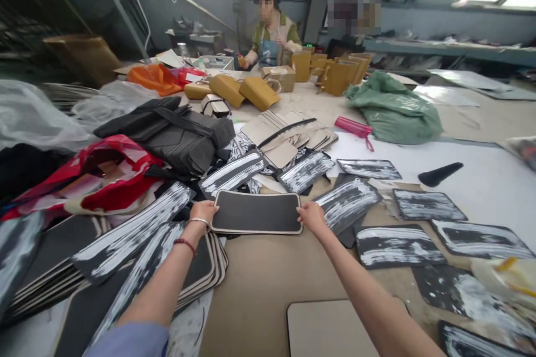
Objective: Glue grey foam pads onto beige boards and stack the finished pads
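Between my two hands is a dark rectangular panel (257, 212) with rounded corners and a beige border. My left hand (204, 213) pinches its left end, and my right hand (312, 216) pinches the right end. The panel is above a brown board (268, 279); I cannot tell whether its lower edge touches it. Close to my right hand lies a black piece smeared with white paste (349, 203). Nearer to me, a beige panel (330, 332) with a dark edge is partly covered by my right arm. Stacked dark panels (201, 268) with beige borders lie beside my left forearm.
Several paste-smeared black pieces (400, 245) spread to the right, near a bowl (508, 279). Behind them are a green plastic bag (393, 106) and a pink cylinder (353, 126). A red bag (113, 178) lies left. Across the table, a person (270, 33) works by brown boxes (341, 75).
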`<state>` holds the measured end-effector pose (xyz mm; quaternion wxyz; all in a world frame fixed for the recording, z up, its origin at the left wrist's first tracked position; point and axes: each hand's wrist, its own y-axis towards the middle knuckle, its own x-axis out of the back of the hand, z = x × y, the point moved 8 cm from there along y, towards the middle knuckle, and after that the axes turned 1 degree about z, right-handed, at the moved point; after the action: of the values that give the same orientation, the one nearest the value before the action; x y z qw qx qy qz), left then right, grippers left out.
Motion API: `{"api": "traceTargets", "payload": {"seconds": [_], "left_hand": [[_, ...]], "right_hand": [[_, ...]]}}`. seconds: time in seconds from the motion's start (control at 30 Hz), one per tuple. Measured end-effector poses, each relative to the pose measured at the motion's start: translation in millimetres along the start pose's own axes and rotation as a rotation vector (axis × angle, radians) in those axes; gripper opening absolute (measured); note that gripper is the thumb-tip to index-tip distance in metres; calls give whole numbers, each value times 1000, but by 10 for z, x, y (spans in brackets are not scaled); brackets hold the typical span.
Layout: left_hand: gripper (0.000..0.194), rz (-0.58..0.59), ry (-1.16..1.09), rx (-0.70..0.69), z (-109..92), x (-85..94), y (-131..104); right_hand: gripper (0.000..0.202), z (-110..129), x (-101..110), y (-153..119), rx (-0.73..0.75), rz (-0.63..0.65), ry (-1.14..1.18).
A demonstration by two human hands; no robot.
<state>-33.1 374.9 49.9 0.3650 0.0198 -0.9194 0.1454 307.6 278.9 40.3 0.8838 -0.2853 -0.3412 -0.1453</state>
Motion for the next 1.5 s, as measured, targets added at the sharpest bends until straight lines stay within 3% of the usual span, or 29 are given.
{"api": "traceTargets", "payload": {"seconds": [0.13, 0.2, 0.27, 0.4, 0.57, 0.7, 0.9, 1.03, 1.13, 1.27, 1.5], "left_hand": [[8, 76, 137, 36, 48, -58, 79], [8, 54, 202, 26, 12, -25, 63], [20, -5, 269, -50, -104, 6, -10], [34, -45, 297, -253, -409, -156, -366], [29, 77, 108, -337, -582, -592, -994], [26, 141, 30, -371, -547, -778, -1446], [26, 142, -99, -318, -336, -791, -1867], [25, 146, -150, -235, -239, -801, -2065], [23, 192, -204, -161, -224, -862, -2192], [21, 259, -319, -86, -272, -1039, -2307], [25, 409, -673, 32, -548, -1662, -2285]], "right_hand": [[14, -37, 57, -50, 20, -22, -92], [13, -73, 182, -153, 66, -58, -133], [12, -146, 340, -279, 111, -105, -197], [12, -304, 568, -479, 245, -237, -491], [19, -413, 509, -492, 348, -324, -741], [12, -459, 432, -439, 316, -276, -783], [14, -456, 421, -463, 322, -218, -801], [15, -348, 539, -542, 365, -240, -817], [17, -178, 782, -673, 456, -288, -858], [17, 100, 1302, -1031, 678, -382, -872], [26, 493, 2279, -2092, 1003, -406, -556]]}}
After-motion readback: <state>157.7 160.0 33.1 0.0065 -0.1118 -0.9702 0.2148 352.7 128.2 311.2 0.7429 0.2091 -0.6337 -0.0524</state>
